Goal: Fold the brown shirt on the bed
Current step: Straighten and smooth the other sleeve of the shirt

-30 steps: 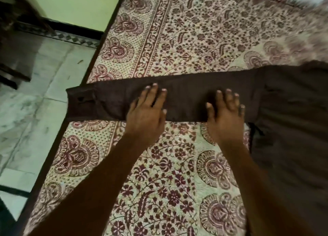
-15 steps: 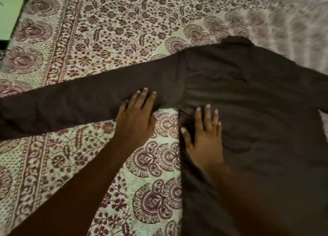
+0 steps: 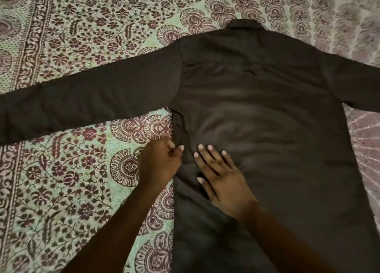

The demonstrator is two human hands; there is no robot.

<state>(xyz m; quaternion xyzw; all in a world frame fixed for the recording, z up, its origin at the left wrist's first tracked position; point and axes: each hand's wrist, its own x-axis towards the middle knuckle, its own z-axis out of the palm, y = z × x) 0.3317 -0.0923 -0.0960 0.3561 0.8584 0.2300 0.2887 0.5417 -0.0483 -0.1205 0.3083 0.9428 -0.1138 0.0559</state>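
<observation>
Bedspread [image 3: 82, 180], brown shirt [image 3: 257, 129], left grip [image 3: 160, 166] unclear

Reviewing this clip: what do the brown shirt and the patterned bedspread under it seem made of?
The brown shirt looks like woven cloth, likely cotton or a blend, matte with faint sheen: it lies limp with soft creases. The bedspread looks like thin printed cloth, probably cotton, matte: maroon floral print on pale ground, surface slightly puckered.

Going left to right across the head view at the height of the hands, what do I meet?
Patterned bedsheet → left hand → right hand → brown shirt → bedsheet again at the right edge.
</observation>
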